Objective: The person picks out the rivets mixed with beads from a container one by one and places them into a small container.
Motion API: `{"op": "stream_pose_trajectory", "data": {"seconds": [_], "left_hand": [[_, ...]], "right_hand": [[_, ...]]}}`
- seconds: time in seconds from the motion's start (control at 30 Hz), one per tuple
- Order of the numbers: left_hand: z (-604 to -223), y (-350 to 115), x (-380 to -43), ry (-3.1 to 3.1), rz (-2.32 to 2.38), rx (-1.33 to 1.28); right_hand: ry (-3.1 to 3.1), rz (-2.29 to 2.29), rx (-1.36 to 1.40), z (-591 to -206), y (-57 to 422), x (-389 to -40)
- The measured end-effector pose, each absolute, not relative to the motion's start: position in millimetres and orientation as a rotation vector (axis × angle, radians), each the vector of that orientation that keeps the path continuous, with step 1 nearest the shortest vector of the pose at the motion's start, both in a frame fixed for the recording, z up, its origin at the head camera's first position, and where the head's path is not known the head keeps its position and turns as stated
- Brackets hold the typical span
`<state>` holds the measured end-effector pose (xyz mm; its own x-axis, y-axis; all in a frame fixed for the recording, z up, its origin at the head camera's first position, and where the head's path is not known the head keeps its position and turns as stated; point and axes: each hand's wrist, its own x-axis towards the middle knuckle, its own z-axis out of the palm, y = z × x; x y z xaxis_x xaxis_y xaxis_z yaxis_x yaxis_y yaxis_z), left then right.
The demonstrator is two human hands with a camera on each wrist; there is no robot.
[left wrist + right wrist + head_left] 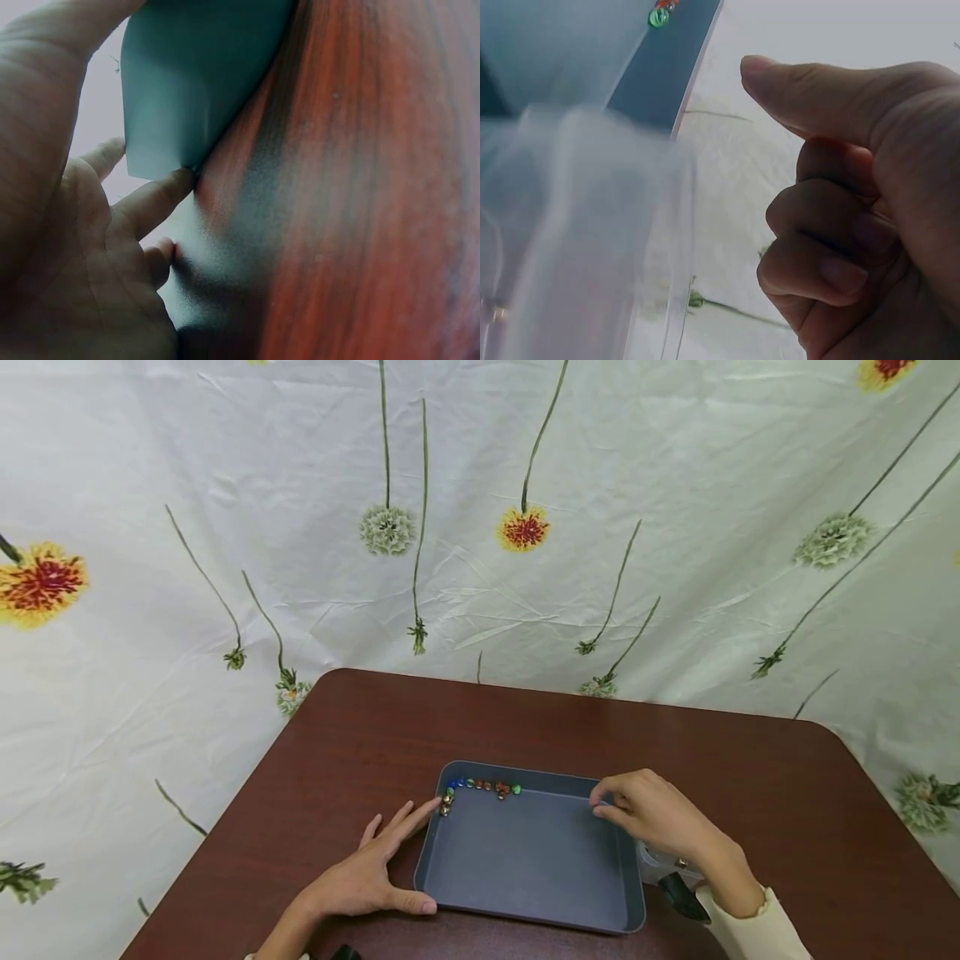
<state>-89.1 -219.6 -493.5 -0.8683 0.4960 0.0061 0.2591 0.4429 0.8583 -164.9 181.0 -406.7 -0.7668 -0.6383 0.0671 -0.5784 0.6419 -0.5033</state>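
A shallow grey-blue tray [525,860] lies on the table. Along its back left corner sit several glass marbles [480,784], in blue, green, red-brown and gold tones. My left hand [367,872] is spread at the tray's left side, fingers straight; in the left wrist view, fingertips [176,180] touch the tray's outside. Over the tray's right rim is my right hand [648,810], with thumb and index finger brought close together. The right wrist view shows the other fingers [817,225] curled and the thumb stretched out; whether anything small sits at the fingertips is hidden.
A clear plastic container [660,867] stands against the tray's right side, partly under my right forearm, with a gold-toned piece [681,862] in it. The dark red-brown table [360,735] has rounded corners. Behind it hangs a white flowered cloth [465,585].
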Motion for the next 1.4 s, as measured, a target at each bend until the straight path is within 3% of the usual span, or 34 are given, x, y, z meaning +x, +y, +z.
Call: {"op": "stream_pose_trajectory", "data": {"seconds": [1.4], "left_hand": [[-492, -220, -88, 2.45, 1.377, 0.66]], "right_hand": [[2.608, -0.611, -1.256, -426, 72, -198]]}}
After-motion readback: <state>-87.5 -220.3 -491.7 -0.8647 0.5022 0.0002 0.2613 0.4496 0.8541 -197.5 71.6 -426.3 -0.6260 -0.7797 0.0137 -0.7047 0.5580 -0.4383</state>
